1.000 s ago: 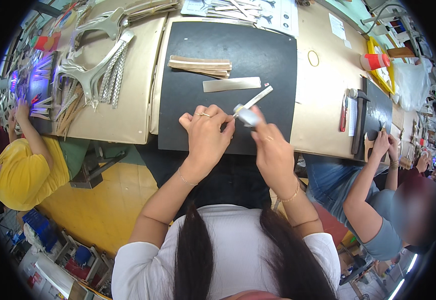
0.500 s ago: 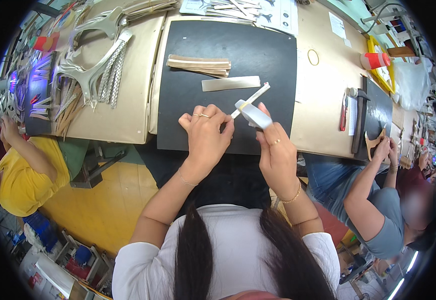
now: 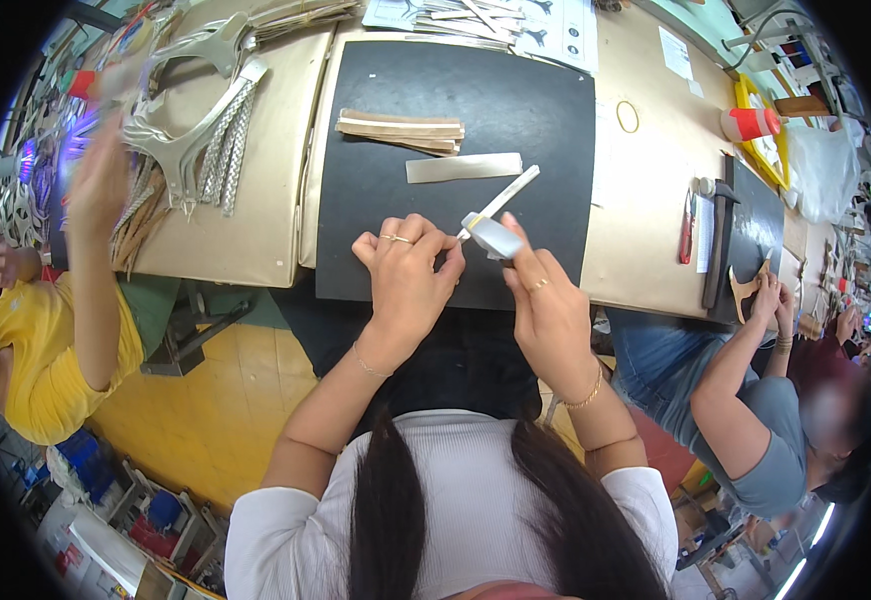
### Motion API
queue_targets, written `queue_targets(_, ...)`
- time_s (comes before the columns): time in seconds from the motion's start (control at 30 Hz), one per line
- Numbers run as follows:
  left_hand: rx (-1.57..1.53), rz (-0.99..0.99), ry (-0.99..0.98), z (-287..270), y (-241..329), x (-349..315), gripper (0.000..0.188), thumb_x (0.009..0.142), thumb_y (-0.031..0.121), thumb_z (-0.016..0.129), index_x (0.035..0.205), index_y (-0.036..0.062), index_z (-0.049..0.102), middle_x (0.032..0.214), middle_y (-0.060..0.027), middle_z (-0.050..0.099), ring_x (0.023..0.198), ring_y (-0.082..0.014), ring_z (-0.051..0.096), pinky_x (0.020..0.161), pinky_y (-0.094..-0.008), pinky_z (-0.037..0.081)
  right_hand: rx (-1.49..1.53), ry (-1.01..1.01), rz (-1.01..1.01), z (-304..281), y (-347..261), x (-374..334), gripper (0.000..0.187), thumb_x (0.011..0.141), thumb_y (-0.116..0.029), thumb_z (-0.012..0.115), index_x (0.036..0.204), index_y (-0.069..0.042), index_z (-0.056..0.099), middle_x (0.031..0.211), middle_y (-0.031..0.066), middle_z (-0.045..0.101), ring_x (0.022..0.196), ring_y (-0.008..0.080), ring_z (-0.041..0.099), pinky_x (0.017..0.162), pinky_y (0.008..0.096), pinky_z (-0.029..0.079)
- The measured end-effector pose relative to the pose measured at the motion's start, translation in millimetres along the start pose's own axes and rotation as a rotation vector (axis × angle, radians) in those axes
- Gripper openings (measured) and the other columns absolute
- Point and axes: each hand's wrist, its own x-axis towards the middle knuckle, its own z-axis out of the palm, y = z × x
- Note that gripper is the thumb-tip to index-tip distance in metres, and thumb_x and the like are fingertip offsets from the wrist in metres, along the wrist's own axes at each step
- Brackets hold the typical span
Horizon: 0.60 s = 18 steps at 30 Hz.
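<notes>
A narrow white strip (image 3: pixel 512 190) lies slanted on the black mat (image 3: pixel 376 270). My left hand (image 3: pixel 411 270) is closed in a pinch on its near end. In my right hand (image 3: pixel 551 305), fingers and thumb grip a whitish, roll-like piece (image 3: pixel 496 236) with a yellowish edge, perhaps a roll of tape. Its rim is against the strip, close to my left fingertips. Beyond the strip lies a flat, pale silvery strip (image 3: pixel 464 168). Behind that rests a stack of tan and white strips (image 3: pixel 401 131).
To the left lie several pale, cut-out leather pieces (image 3: pixel 181 140) and braided straps (image 3: pixel 226 145). A rubber band (image 3: pixel 627 117) is on the right, with a hammer (image 3: pixel 721 240) further over. Co-workers sit on both sides. More strips (image 3: pixel 471 18) lie on a printed sheet at the back.
My right hand has brought the whitish roll left along the strip, nearer my left fingers. The left-side co-worker has raised an arm over the table.
</notes>
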Motion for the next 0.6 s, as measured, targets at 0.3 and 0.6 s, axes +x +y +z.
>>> queue_targets(0.3, 0.032, 0.074, 0.026, 1, -2, 0, 0.015, 0.072, 0.013, 0.083, 0.076, 0.0140, 0.069, 0.083, 0.0035, 0.059, 0.085, -0.0187, 0.055, 0.083, -0.0403, 0.029, 0.076, 0.094, -0.057, 1, -2, 3, 0.055, 0.098, -0.015, 0.065, 0.152, -0.017, 0.052, 0.080, 0.0082, 0.058, 0.061, 0.0285, 0.063, 0.054, 0.0398, 0.052)
queue_targets(0.6, 0.039, 0.177, 0.056, -7, -13, -11, 0.024, 0.075, 0.016, 0.086, 0.097, 0.0141, 0.078, 0.094, 0.0046, 0.065, 0.093, -0.0160, 0.057, 0.087, -0.0385, 0.029, -0.146, -0.128, 0.012, 9, 6, 2, 0.051, 0.100, -0.018, 0.063, 0.150, -0.020, 0.054, 0.078, 0.0071, 0.056, 0.059, 0.0260, 0.063, 0.052, 0.0395, 0.051)
